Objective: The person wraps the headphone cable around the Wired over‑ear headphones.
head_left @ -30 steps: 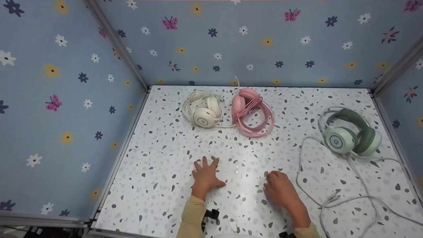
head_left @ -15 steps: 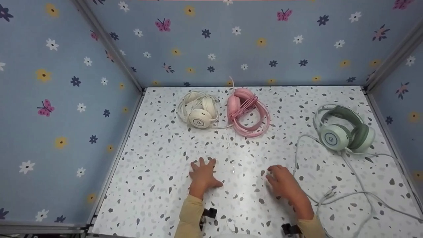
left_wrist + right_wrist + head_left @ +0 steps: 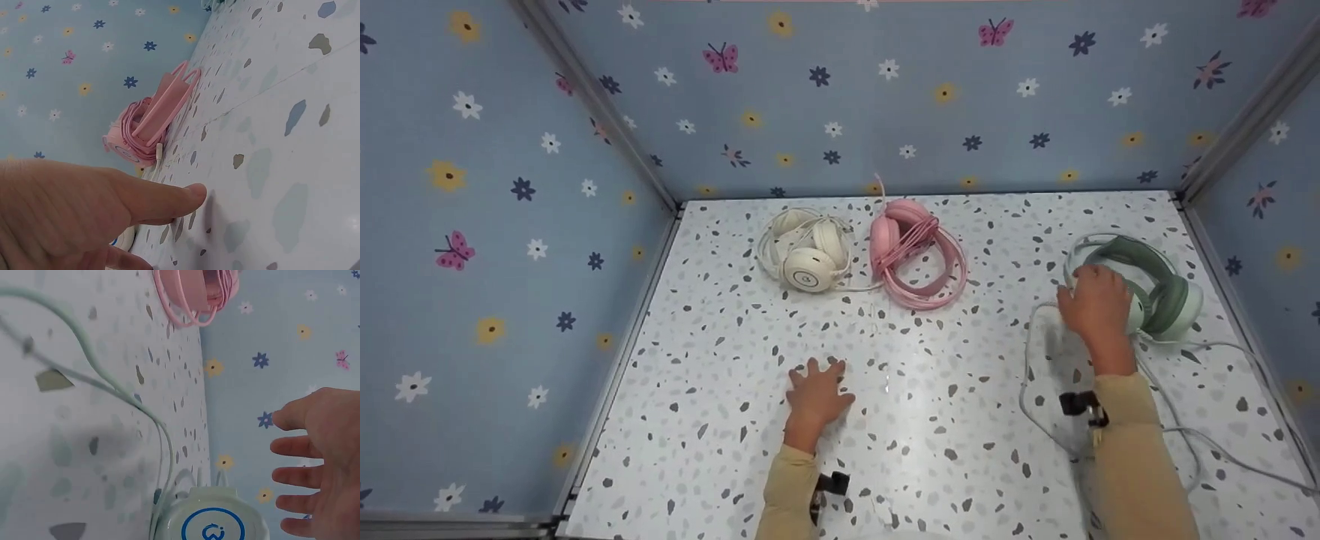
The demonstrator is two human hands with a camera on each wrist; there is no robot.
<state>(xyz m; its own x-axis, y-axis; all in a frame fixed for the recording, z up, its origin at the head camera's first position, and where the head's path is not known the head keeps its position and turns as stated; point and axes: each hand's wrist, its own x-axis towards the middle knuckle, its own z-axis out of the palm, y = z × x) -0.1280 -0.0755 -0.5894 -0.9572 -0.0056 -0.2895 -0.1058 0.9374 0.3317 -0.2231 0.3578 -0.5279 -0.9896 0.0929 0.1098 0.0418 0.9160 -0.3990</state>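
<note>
My left hand (image 3: 815,397) rests on the table with its fingers spread and holds nothing. In the left wrist view its thumb (image 3: 174,199) stretches out over the speckled surface. My right hand (image 3: 1099,307) is over the green headphones (image 3: 1174,307) at the table's right side, covering part of the near ear cup in the head view. The right wrist view shows its fingers (image 3: 298,475) extended and apart from the ear cup (image 3: 211,520), which has a blue ring logo. A loose pale green cable (image 3: 1027,375) trails from the headphones toward the front.
Cream headphones (image 3: 810,266) with a wound cable lie at the back of the speckled white table (image 3: 720,450). Pink headphones (image 3: 915,259), cable bundled, lie beside them. Flower-patterned panels (image 3: 855,97) wall the back and both sides.
My right hand has moved forward and right, from the table's front middle to the green headphones. The left hand stays on the table. The head view has shifted slightly.
</note>
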